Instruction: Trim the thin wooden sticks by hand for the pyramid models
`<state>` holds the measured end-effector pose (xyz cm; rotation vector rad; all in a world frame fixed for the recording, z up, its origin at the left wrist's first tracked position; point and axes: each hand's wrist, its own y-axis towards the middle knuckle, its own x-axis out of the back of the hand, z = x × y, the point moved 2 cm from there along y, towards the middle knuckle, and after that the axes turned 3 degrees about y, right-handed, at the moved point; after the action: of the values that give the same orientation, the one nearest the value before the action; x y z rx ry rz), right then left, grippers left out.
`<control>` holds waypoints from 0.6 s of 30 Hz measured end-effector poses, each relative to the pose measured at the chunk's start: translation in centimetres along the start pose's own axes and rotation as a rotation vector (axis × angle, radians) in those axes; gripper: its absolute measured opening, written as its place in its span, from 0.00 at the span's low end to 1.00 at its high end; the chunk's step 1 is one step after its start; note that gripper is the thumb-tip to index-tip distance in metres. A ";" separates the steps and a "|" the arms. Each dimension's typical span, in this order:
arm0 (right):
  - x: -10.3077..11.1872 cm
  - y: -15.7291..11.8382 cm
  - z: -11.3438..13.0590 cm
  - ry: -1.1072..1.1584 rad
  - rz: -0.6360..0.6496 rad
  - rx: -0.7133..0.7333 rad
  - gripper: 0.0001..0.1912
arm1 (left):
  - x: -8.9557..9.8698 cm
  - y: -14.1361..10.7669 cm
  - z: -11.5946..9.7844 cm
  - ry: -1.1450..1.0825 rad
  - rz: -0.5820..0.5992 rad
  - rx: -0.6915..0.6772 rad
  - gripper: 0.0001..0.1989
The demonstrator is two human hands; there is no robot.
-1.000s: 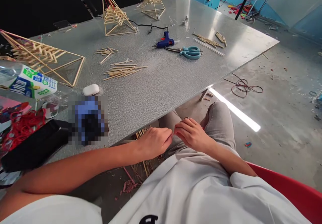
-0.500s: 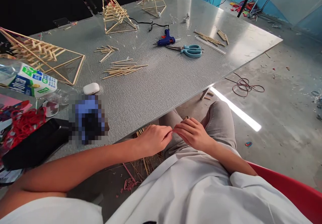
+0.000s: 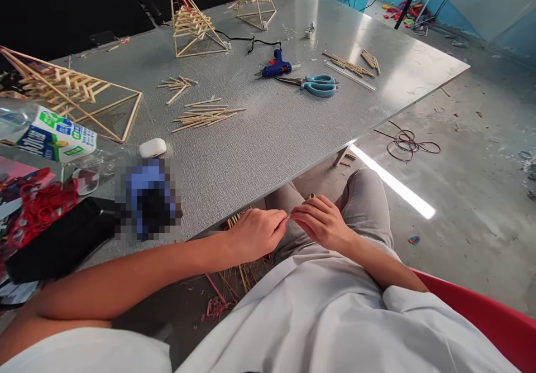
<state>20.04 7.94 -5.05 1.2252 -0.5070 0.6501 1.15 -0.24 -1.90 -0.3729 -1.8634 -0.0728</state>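
Note:
Over my lap, just off the table's near edge, my left hand (image 3: 260, 232) and my right hand (image 3: 320, 222) meet fingertip to fingertip. Both have their fingers pinched together. Something tiny may sit between the fingertips, but it is too small to name. On the grey table (image 3: 268, 138) beyond them lie a pile of thin wooden sticks (image 3: 207, 117), a smaller pile of short sticks (image 3: 178, 84), blue-handled scissors (image 3: 320, 85) and a blue glue gun (image 3: 276, 66).
Stick pyramids (image 3: 196, 27) stand along the table's back and left. A plastic bottle (image 3: 58, 135), white case (image 3: 153, 148), red cords (image 3: 46, 202) and black case (image 3: 62, 239) are at left. More sticks (image 3: 349, 64) lie at right. A cable (image 3: 408, 141) is on the floor.

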 end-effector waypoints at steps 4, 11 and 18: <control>0.1 0.1 0.1 -0.007 0.005 -0.006 0.06 | 0.0 0.0 -0.1 -0.001 0.014 -0.002 0.14; -0.6 0.2 -0.2 0.046 0.130 -0.093 0.04 | -0.5 0.0 0.0 0.056 0.131 0.033 0.13; -1.0 -0.1 -0.9 0.177 0.254 -0.129 0.09 | -1.0 -0.3 -0.6 0.181 0.191 -0.009 0.16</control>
<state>19.42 8.61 -6.08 0.9799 -0.5518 0.9180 1.86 -0.92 -2.66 -0.5316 -1.6422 0.0143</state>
